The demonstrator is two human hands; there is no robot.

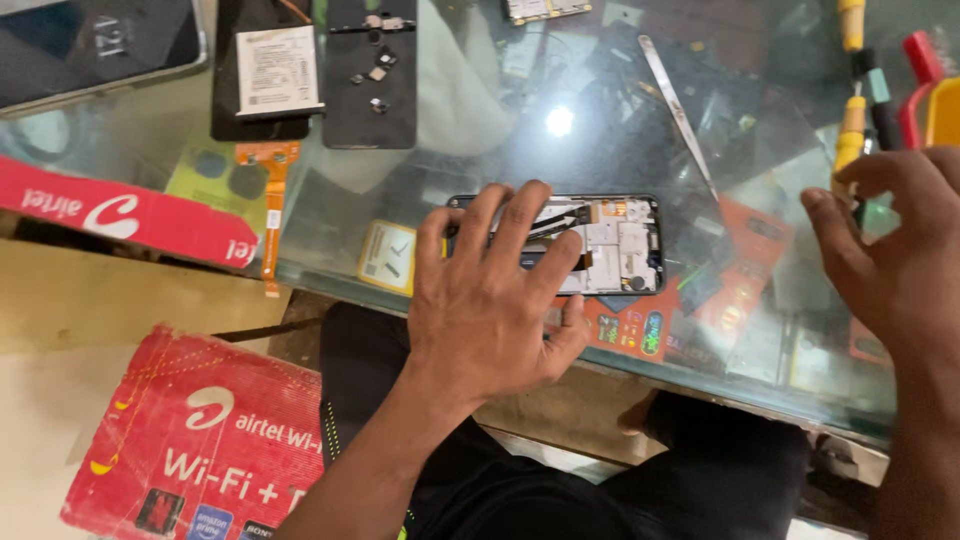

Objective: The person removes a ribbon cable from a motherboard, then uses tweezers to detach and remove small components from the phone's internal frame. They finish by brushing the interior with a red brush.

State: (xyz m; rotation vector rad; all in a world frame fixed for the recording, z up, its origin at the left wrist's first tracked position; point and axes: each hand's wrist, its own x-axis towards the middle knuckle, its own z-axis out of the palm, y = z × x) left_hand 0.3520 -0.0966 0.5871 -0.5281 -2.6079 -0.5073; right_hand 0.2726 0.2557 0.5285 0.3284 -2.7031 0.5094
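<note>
While left hand (490, 300) lies spread on opened phone (600, 245), right hand (895, 250) half-curled near screwdrivers (850, 130), tweezers (678, 110) between.

Counted on the glass counter (480, 150): one opened phone (610, 245) with its back off, two black back panels (370, 80), one white battery (277, 70), one metal pry strip (678, 110), two yellow-handled screwdrivers (850, 130), two red cartons (200, 440), two hands (485, 320).

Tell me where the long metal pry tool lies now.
In the head view, the metal pry tool lies slanted on the glass table, upper right of the opened phone, left of the yellow-handled screwdrivers.
</note>
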